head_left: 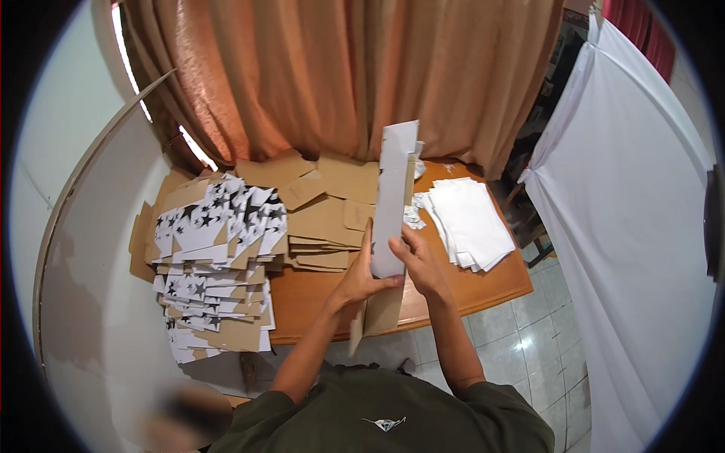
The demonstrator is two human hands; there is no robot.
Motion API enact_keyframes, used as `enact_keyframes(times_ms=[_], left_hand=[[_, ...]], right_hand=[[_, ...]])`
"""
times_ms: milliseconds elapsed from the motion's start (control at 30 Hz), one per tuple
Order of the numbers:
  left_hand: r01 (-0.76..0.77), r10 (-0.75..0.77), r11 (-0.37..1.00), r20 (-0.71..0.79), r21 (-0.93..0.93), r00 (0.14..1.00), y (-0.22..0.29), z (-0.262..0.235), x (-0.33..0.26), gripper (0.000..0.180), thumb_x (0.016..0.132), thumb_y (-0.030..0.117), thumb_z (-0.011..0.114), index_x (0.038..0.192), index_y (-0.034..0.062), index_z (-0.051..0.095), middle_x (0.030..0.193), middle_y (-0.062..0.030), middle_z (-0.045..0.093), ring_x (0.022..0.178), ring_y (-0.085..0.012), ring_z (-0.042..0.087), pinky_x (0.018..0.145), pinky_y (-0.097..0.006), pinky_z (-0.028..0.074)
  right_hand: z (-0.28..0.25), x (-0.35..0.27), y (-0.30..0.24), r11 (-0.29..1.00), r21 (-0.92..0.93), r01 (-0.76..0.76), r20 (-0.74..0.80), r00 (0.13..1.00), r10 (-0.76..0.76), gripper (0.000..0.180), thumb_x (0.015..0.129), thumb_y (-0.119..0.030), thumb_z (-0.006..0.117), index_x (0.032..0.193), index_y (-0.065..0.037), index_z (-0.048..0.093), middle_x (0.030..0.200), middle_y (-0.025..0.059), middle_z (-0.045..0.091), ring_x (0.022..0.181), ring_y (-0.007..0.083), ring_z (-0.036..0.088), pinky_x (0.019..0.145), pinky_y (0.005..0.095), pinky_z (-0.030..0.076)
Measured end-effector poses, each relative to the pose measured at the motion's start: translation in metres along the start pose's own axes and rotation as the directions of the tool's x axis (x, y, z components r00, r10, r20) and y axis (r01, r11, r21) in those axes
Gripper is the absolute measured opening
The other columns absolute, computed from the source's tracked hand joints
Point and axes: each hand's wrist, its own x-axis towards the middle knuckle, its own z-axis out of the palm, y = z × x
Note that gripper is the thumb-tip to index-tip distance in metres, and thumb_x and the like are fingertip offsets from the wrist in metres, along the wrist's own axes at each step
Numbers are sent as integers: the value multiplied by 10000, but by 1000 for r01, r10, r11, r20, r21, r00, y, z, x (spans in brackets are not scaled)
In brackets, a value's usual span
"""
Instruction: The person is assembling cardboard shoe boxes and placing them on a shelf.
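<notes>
Between my two hands a long, narrow cardboard box (pixel 390 196) stands edge-on over the front of the table, one white face toward me. Its brown cardboard flaps (pixel 384 309) hang below my fingers. My left hand (pixel 362 278) grips the lower left side, with its thumb across the bottom of the white face. On the right side, my right hand (pixel 421 262) holds the box with the thumb on its edge. The backs of the fingers hide part of the far side. Behind the box lie stacked flat brown cardboard pieces (pixel 325 219).
At the left, a tall pile of star-printed cardboard pieces (pixel 215 226) reaches past the wooden table's (pixel 483 291) edge. White sheets (pixel 468 226) lie stacked at the right, near crumpled paper (pixel 413 215). A brown curtain (pixel 302 75) hangs behind; a white cloth (pixel 612 189) hangs at right.
</notes>
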Motion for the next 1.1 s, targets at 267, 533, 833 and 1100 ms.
enact_keyframes(times_ms=[267, 533, 833, 1100], left_hand=[[202, -239, 934, -95, -296, 966, -10, 99, 25, 1210, 662, 423, 850, 1602, 113, 156, 1362, -100, 480, 1249, -230, 499, 1056, -378, 404], [99, -173, 940, -207, -327, 963, -46, 133, 41, 1222, 647, 539, 790, 1603, 104, 165, 1471, -134, 414, 1359, -266, 422, 1133, -377, 342], [94, -189, 938, -261, -335, 947, -54, 134, 49, 1085, 701, 451, 705, 1585, 70, 205, 1465, -129, 428, 1332, -250, 464, 1079, -362, 408], [73, -223, 853, -234, -516, 946, -76, 95, 36, 999, 790, 481, 712, 1549, 30, 245, 1451, -142, 443, 1335, -239, 480, 1101, -373, 421]], right_hand=[[-111, -54, 4, 755, -656, -6, 50, 997, 52, 865, 936, -745, 445, 1587, -185, 345, 1642, 323, 89, 1472, 522, 219, 1209, 515, 178], [-169, -58, 26, 931, -301, -204, -125, 977, 174, 1053, 869, -706, 615, 1550, 27, 290, 1517, 336, 372, 1439, 439, 358, 1147, 466, 342], [-166, -52, 87, 776, -612, -155, -188, 981, 48, 1082, 631, -442, 953, 1417, 69, 413, 1200, 225, 583, 1138, 331, 605, 978, 409, 508], [-165, -21, 102, 901, 236, -364, -59, 920, 387, 313, 895, -87, 773, 1149, -33, 598, 901, -7, 639, 776, 65, 572, 641, 220, 463]])
